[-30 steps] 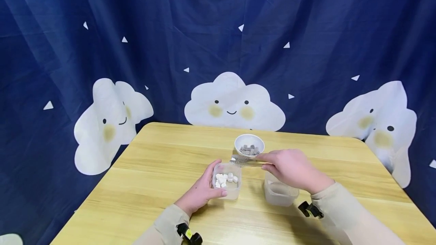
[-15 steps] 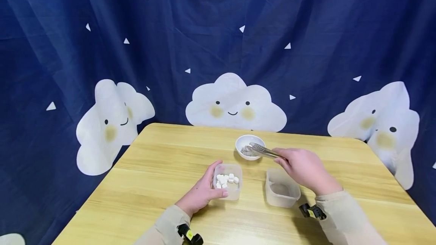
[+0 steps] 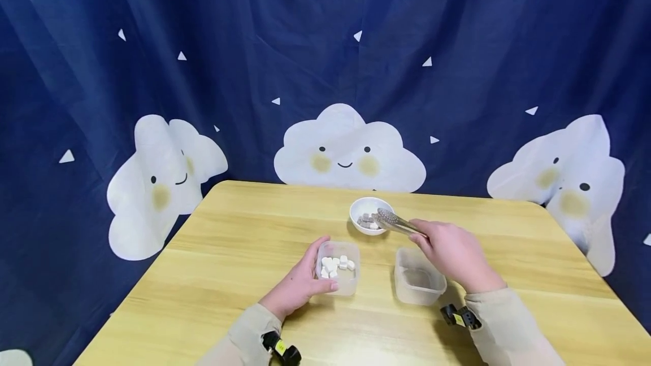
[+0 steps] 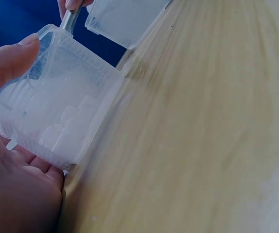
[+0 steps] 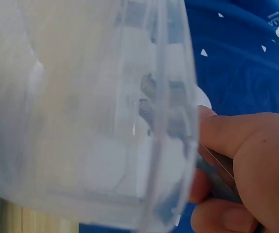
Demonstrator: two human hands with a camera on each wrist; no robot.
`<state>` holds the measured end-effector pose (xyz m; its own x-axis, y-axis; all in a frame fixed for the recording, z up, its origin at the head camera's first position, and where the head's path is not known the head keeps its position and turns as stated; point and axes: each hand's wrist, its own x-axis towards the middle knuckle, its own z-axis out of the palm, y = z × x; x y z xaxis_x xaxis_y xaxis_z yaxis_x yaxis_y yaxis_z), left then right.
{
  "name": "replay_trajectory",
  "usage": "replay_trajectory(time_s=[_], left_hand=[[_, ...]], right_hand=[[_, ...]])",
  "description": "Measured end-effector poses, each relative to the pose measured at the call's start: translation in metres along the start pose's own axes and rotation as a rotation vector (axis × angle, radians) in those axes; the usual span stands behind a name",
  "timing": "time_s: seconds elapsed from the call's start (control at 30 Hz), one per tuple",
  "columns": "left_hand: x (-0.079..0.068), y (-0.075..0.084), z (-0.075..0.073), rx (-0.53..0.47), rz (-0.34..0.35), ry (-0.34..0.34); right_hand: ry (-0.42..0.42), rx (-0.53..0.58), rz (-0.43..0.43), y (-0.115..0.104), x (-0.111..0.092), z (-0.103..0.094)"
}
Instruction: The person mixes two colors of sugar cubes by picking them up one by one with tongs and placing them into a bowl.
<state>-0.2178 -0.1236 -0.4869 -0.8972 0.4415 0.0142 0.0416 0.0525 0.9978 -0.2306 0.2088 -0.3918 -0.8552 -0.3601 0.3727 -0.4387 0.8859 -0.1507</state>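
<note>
Head view: we note the tongs [image 3: 391,219] hiding part of the bowl [image 3: 363,206] near 4 o'clock. Left wrist view: we find the farther container [image 4: 122,22] cut off at 12 o'clock.

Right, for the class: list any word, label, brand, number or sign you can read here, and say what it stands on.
No text can be read for certain.
Blue curtain: pale lettering in the right wrist view, too blurred to read.
Left wrist camera: yellow label, too small to read.
Right wrist camera: yellow label, likewise.
Left tub, right tub, bowl, tongs: no lettering visible.
</note>
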Motion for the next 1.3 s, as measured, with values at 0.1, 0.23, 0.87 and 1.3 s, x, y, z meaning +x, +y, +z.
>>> replay_trajectory(time_s=[0.1,0.23,0.87,1.3], left_hand=[[0.001,0.001,-0.001,0.029,-0.002,0.004],[0.0,0.001,-0.001,0.055,-0.005,0.012],[0.0,0.0,-0.002,0.056,0.005,-0.001],[0.0,0.002,-0.002,0.012,0.016,-0.023]], right_hand=[[0.0,-0.003,0.008,0.001,0.001,-0.001],[-0.013,0.003,0.018,-0.001,0.001,-0.004],[0.035,0.029,-0.233,-0.056,-0.001,0.003],[-0.004,0.021,-0.26,-0.081,0.0,0.01]])
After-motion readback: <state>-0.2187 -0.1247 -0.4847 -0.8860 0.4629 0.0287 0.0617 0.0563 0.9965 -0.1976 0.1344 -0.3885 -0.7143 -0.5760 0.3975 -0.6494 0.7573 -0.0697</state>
